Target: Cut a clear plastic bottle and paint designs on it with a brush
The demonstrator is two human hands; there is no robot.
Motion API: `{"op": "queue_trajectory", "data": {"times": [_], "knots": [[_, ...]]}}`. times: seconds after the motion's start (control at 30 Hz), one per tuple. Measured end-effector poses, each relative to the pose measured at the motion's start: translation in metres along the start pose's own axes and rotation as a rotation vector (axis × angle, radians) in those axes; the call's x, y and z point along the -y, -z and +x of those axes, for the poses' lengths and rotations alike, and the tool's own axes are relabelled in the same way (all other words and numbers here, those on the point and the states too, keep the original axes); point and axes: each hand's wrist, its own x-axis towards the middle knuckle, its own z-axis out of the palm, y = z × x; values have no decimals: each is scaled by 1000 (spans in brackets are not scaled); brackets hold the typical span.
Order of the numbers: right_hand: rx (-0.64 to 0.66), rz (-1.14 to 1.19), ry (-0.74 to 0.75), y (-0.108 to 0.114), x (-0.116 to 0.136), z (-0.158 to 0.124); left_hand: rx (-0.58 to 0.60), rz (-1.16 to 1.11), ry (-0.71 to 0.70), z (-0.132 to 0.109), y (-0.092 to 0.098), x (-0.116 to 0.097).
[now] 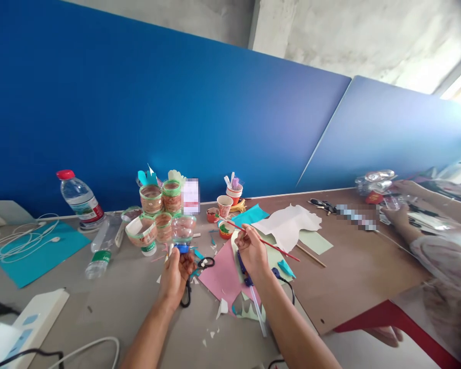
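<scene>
With my left hand (pixel 177 274) I am pinching the blue cap (pixel 182 248) of a clear cut bottle piece (pixel 183 228), thumb and fingers closing round it, and the piece's wide end is facing up. My right hand (pixel 252 249) is gripping a slim red stick (pixel 278 247) between thumb and fingertips. Its far end is pointing left, over towards a patterned paper cup (pixel 226 231) just beyond my hands; I cannot tell whether it is touching anything. A taller paper cup (pixel 225 204) is standing behind that one.

Bottle pieces with green bands (pixel 151 199) are standing ahead of my left hand, some being stacked on others. A pink sheet (pixel 217 274) is lying between my hands, and black-looped scissors (pixel 206 263) are lying right beside my left fingers. Under my right wrist a dark blue tool (pixel 242 264) is resting, partly hidden. Past my right hand a white sheet (pixel 290 223) is spreading out, and well to the right another person's hand (pixel 397 218) is reaching over the table.
</scene>
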Motion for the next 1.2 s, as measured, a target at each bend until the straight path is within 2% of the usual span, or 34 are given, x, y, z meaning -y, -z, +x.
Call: {"op": "queue_trajectory", "data": {"times": [0.2,0.4,0.53,0.7,0.9,1.2], "knots": [[-7,-28,16,-11,8,-5,38,-17,-28,2,3,2],[-79,-81,38,-16,22,0,56,1,-11,2,5,4],[-111,-115,19,-15,35,10,66,29,-31,0,5,3],[-61,-112,-11,-14,47,23,53,44,-32,-1,5,3],[-28,-215,60,-14,59,47,65,85,-23,-1,8,4],[-66,-432,108,-18,65,86,24,183,-36,-1,4,0]]}}
